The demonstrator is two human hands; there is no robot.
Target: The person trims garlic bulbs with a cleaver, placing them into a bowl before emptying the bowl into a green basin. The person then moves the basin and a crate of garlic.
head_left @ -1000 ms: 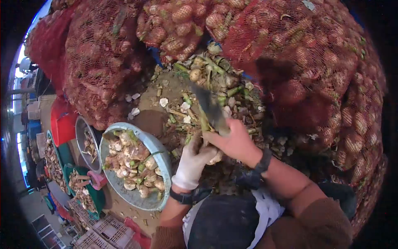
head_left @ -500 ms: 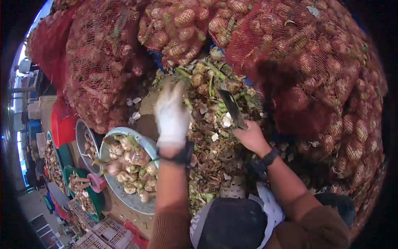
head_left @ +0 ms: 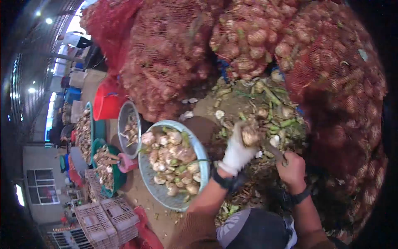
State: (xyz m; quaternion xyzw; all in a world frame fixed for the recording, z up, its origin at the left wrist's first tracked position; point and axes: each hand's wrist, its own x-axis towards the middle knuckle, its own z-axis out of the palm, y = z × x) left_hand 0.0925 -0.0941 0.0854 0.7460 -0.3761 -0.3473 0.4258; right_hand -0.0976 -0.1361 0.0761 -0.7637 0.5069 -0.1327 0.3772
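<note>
My left hand (head_left: 238, 155), in a white glove, is closed around a garlic bulb (head_left: 251, 135) over the pile of trimmings (head_left: 280, 124). Bare and a little to its right, my right hand (head_left: 292, 171) grips a knife (head_left: 272, 150). The blade points up and left, its tip close to the bulb. Left of my gloved hand stands a light-blue basin (head_left: 170, 123) holding several trimmed garlic bulbs (head_left: 176, 153). Cut stalks, leaves and dry skins lie beneath both hands.
Red mesh sacks (head_left: 166, 58) full of bulbs rise in front and along the right (head_left: 331, 83). To the left are a metal bowl (head_left: 120, 124), a red bucket (head_left: 108, 101), a green tub (head_left: 114, 189), a pink container (head_left: 127, 162) and plastic crates (head_left: 97, 220).
The view has swung left, so things appear farther right. My left hand, blurred and without a visible bulb earlier, now holds a garlic bulb near the knife.
</note>
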